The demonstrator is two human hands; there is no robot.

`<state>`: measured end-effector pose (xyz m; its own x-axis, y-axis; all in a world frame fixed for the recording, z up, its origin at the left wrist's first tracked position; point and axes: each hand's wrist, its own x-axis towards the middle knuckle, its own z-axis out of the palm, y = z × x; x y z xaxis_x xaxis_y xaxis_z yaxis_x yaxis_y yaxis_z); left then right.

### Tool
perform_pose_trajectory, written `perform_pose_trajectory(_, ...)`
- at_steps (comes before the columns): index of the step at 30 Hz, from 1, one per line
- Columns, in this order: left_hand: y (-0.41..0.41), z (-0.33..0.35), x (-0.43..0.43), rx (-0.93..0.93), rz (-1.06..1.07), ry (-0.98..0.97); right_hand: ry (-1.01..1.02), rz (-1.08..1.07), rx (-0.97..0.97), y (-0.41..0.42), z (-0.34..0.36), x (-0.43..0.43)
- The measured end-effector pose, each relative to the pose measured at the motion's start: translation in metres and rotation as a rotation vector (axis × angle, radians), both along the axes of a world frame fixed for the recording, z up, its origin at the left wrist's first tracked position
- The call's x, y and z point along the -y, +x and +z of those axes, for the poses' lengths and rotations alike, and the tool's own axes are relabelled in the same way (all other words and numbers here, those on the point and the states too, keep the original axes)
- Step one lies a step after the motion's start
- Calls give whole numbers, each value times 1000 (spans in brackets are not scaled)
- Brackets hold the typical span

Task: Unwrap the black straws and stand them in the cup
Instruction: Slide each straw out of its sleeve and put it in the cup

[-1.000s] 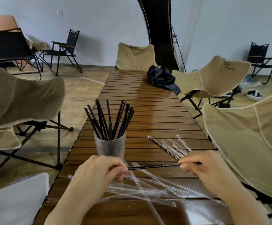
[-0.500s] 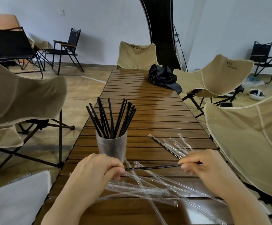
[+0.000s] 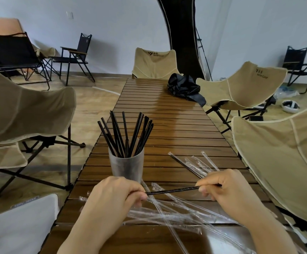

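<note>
A frosted grey cup [image 3: 126, 166] stands on the slatted wooden table [image 3: 176, 129] with several black straws [image 3: 128, 133] fanned out in it. Just in front of the cup I hold one black straw [image 3: 172, 190] level, still in its clear wrapper. My left hand [image 3: 117, 195] pinches its left end and my right hand [image 3: 227, 189] pinches its right end. Further wrapped straws [image 3: 191, 165] lie to the right of the cup. Empty clear wrappers [image 3: 171, 215] are heaped under my hands.
A crumpled black bag [image 3: 184, 88] lies at the table's far right. Beige folding chairs [image 3: 244, 85] ring the table, one [image 3: 20, 114] close on the left and one [image 3: 284, 158] close on the right. A white cushion [image 3: 20, 224] sits at the near left.
My hands have drawn a little closer together on the straw, and its left end has sunk slightly. The cup and loose straws have not moved.
</note>
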<state>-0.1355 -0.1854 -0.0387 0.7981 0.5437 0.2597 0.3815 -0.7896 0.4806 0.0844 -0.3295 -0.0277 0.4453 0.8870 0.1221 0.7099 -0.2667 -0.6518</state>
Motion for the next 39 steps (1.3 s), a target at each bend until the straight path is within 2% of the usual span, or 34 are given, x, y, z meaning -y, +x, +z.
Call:
perform_pose_trajectory(2,1,2,0,5,5,-14,18,4,-16,1,-1,0)
perform_pose_trajectory(6,-3,8,-1,44,20,-166,105,4,-89,5,-1,3)
perform_pose_trajectory(12,-10,15,-4,50,47,-121,136,-1,-107,6,1,3)
perform_pose_trajectory(20,-8,13,-3,33,26,-39,72,-3,-48,1,-2,-1)
perform_pose_trajectory(33,-3,6,-3,-44,8,-39,44,6,6,-3,-3,-4)
perform_pose_trajectory(39,-11,6,-10,69,61,-158,32,23,-55,-7,-7,-9)
